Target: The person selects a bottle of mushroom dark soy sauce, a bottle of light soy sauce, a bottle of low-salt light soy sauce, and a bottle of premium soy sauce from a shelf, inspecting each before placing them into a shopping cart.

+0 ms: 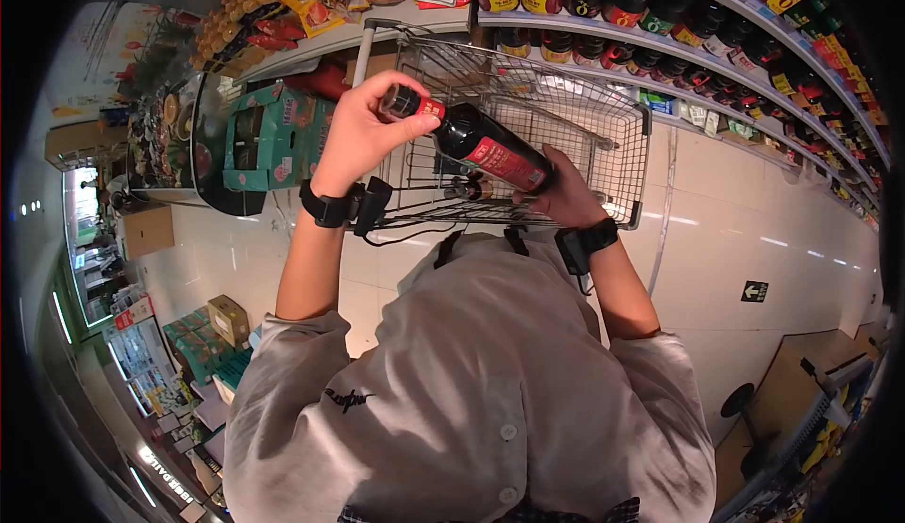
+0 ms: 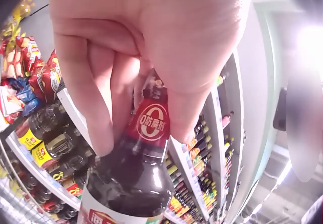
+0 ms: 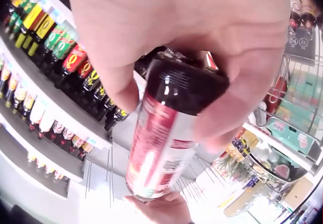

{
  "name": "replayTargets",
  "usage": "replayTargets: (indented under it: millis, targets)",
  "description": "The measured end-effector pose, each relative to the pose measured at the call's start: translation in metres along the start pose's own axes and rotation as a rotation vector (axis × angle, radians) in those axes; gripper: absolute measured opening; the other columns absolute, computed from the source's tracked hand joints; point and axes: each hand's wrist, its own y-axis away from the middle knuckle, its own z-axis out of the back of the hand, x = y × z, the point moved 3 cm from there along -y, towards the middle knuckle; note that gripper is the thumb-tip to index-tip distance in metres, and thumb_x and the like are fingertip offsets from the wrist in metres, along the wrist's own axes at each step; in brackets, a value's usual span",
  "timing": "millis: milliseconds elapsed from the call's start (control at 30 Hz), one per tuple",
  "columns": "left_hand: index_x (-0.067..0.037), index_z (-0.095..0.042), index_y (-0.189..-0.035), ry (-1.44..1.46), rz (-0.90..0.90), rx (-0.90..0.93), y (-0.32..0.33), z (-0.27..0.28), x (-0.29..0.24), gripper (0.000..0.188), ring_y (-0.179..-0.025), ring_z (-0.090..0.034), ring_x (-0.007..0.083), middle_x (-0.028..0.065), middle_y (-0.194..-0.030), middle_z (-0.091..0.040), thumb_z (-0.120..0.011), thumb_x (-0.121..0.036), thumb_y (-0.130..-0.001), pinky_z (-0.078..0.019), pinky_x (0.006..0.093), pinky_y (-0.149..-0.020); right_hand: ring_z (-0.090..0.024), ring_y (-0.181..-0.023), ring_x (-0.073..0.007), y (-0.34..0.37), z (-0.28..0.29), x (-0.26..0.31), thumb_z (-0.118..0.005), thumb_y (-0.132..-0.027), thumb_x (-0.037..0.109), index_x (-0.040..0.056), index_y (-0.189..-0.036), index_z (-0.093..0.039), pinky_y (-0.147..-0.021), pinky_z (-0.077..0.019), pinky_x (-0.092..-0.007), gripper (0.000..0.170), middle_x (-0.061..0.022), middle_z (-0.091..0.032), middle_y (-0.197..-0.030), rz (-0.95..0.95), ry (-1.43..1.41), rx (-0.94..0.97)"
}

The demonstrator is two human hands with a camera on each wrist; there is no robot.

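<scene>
A dark soy sauce bottle (image 1: 495, 151) with a red label slants over the shopping cart (image 1: 617, 118) in the head view, its base lower and to the right. My left hand (image 1: 368, 132) pinches its neck between thumb and fingers. Around that neck, the left wrist view shows a red band (image 2: 151, 120) with a large zero. My right hand (image 1: 570, 193) grips the bottle at its base. Close up in the right wrist view, the thumb and fingers (image 3: 229, 110) wrap the dark glass bottom, and the label's printed panel faces the camera.
Shelves (image 1: 575, 28) of dark sauce bottles line the far side and right. Red and yellow snack bags (image 1: 320, 3) lie at the back left. A green carton (image 1: 264, 137) stands left of the cart. An arrow sign (image 1: 754, 291) marks the tiled floor.
</scene>
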Motion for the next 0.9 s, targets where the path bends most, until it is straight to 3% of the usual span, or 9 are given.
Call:
replayTargets:
  millis: [167,233,367,400,433,500,633,800,900]
  targets:
    - [-0.003,-0.054,-0.079,-0.438,0.127,-0.113,-0.017,-0.010,-0.010,0.025,-0.060,-0.058,0.0037,0.0028,-0.065,-0.063,-0.074,-0.018,-0.083,-0.0437,0.0190,-0.054,-0.049,-0.053,-0.0119,-0.039,0.036,-0.004,-0.035,-0.098,0.053,0.0071,-0.133,-0.044,-0.040,-0.0350,-0.0219,0.059,-0.0172,-0.064,-0.089,0.143,-0.076,0.102]
    - [-0.002,-0.056,-0.084,-0.547,0.141,-0.068,-0.027,-0.013,-0.016,0.025,-0.059,-0.057,0.0037,0.0027,-0.064,-0.062,-0.073,-0.020,-0.083,-0.0421,0.0192,-0.052,-0.045,-0.047,-0.0103,-0.042,0.037,0.005,-0.031,-0.096,0.059,0.0071,-0.129,-0.046,-0.039,-0.0309,-0.0213,0.063,-0.0119,-0.058,-0.067,0.058,0.080,0.289]
    - [-0.003,-0.062,-0.103,-0.406,0.057,0.200,-0.041,-0.019,-0.016,0.030,-0.067,-0.056,0.0052,0.0031,-0.077,-0.066,-0.074,-0.016,-0.079,-0.0427,0.0210,-0.056,-0.038,-0.039,-0.0100,-0.044,0.042,0.024,-0.032,-0.091,0.067,0.0019,-0.101,-0.058,-0.035,-0.0263,-0.0200,0.071,-0.0081,-0.053,-0.054,-0.082,0.183,0.079]
    - [-0.004,-0.063,-0.100,-0.406,-0.050,0.252,-0.048,-0.020,-0.006,0.028,-0.064,-0.059,0.0083,0.0051,-0.072,-0.065,-0.075,-0.018,-0.079,-0.0453,0.0233,-0.056,-0.041,-0.041,-0.0105,-0.059,0.068,0.025,-0.033,-0.091,0.067,0.0005,-0.099,-0.059,-0.033,-0.0271,-0.0215,0.072,-0.0089,-0.058,-0.063,-0.257,0.215,0.325]
    - [-0.005,-0.064,-0.098,-0.411,-0.141,0.303,-0.053,-0.025,0.000,0.027,-0.060,-0.062,0.0114,0.0072,-0.068,-0.063,-0.076,-0.019,-0.078,-0.0478,0.0255,-0.056,-0.049,-0.046,-0.0116,-0.061,0.064,0.034,-0.032,-0.090,0.069,0.0008,-0.099,-0.060,-0.037,-0.0329,-0.0217,0.074,-0.0107,-0.062,-0.073,-0.222,0.245,0.113]
    - [-0.006,-0.064,-0.096,-0.502,-0.038,0.307,-0.062,-0.037,0.016,0.026,-0.059,-0.063,0.0153,0.0079,-0.067,-0.064,-0.075,-0.021,-0.078,-0.0481,0.0270,-0.056,-0.058,-0.055,-0.0130,-0.097,0.104,0.036,-0.030,-0.090,0.070,0.0000,-0.114,-0.055,-0.044,-0.0416,-0.0206,0.078,-0.0170,-0.066,-0.091,-0.360,0.276,0.345]
    - [-0.007,-0.064,-0.093,-0.767,0.041,0.272,-0.095,-0.063,0.084,0.026,-0.056,-0.063,0.0275,0.0103,-0.065,-0.064,-0.073,-0.028,-0.079,-0.0488,0.0325,-0.053,-0.065,-0.092,-0.0242,-0.162,0.157,0.032,-0.039,-0.090,0.066,-0.0007,-0.143,-0.025,-0.071,-0.0553,-0.0241,0.086,-0.0300,-0.049,-0.130,-0.289,0.206,-0.056]
    - [-0.007,-0.063,-0.094,-0.898,-0.005,0.263,-0.133,-0.091,0.200,0.030,-0.055,-0.063,0.0292,0.0116,-0.063,-0.063,-0.069,-0.033,-0.081,-0.0486,0.0366,-0.053,-0.052,-0.120,-0.0339,-0.213,0.196,0.016,-0.052,-0.091,0.051,0.0108,-0.151,-0.010,-0.095,-0.0502,-0.0387,0.084,-0.0224,-0.015,-0.153,-0.057,0.158,-0.219]
    - [-0.008,-0.064,-0.095,-0.964,0.059,0.295,-0.146,-0.102,0.267,0.031,-0.058,-0.063,0.0319,0.0125,-0.062,-0.062,-0.069,-0.035,-0.080,-0.0496,0.0398,-0.056,-0.040,-0.131,-0.0346,-0.243,0.217,0.000,-0.051,-0.091,0.052,0.0154,-0.152,-0.010,-0.100,-0.0451,-0.0428,0.082,-0.0179,-0.014,-0.155,-0.055,0.119,-0.151]
